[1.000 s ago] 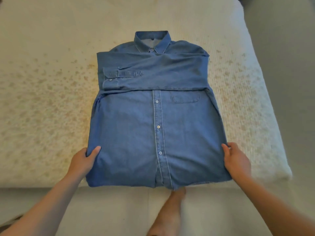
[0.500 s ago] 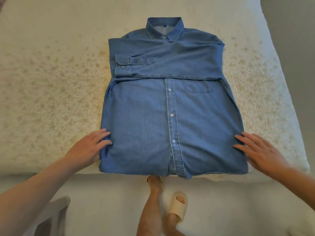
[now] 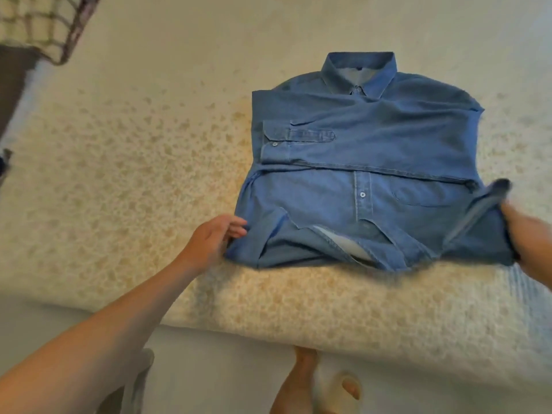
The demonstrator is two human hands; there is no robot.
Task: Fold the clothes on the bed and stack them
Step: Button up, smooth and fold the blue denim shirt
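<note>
Head view: looking down at a blue denim shirt that is lying face up on the bed, toward the right side, with its hem near the bed's near edge.
Shirt state: sleeves are lying folded across the chest, collar pointing to the far side; the hem is rising off the bed and buckling, so a pale strip of the inside is showing near the placket.
Left hand: fingers are curling round the near left corner of the shirt and gripping it, thumb side blurred.
Right hand: partly cut off by the frame edge; it is holding the near right corner, with a flap of cloth standing up over it.
Step in hand: judging by the raised hem, the lower half is probably being carried toward the collar for the crosswise fold.
Handling: denim is looking soft but fairly heavy and a little stiff, so it is likely creasing cleanly and sagging in the middle when held only at the corners.
Where to hold: both near corners, pinched through all layers, are seeming the best places, keeping the hem taut between them.
Risk: the folded sleeves may be shifting if the lift is uneven.
Elsewhere: a checked cloth is showing at the far left corner; a bare foot and a pale slipper are standing on the floor below.
</note>
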